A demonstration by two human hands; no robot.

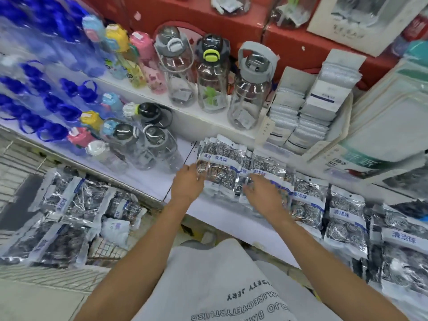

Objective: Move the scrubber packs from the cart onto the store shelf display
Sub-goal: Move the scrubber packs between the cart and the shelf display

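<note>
So both hands are down on the shelf stock right now: the left hand (188, 181) has its fingers laid over the near-left corner of a stack of scrubber packs (220, 163), and it looks more like pressing or nudging than a real grab, though the fingertips are blurred so I can't tell if the thumb is tucked under. The right hand (261, 192) is spread over the next stack (266, 172) just beside it, fingers fairly straight and resting on top, again a bit smeared, so I'd call it flat contact rather than a pinch. Both stacks sit on the white shelf (162, 181), in front of the clear water bottles (249, 93), with a row of more packs (345, 214) running off to the right along the same ledge. My read is that this is the placing and tidying step, squaring fresh packs up against the ones already out. Plenty more are waiting in the wire cart (106, 251) down on the left, where loose packs (69, 205) lie in a heap, so the job is maybe partway, not close to done. Next move probably calls for letting go, swinging back left and down to the cart, and scooping a few packs without the slippery bags sliding apart. The bare shelf to the left of the stacks looks like the obvious spot for them.
</note>
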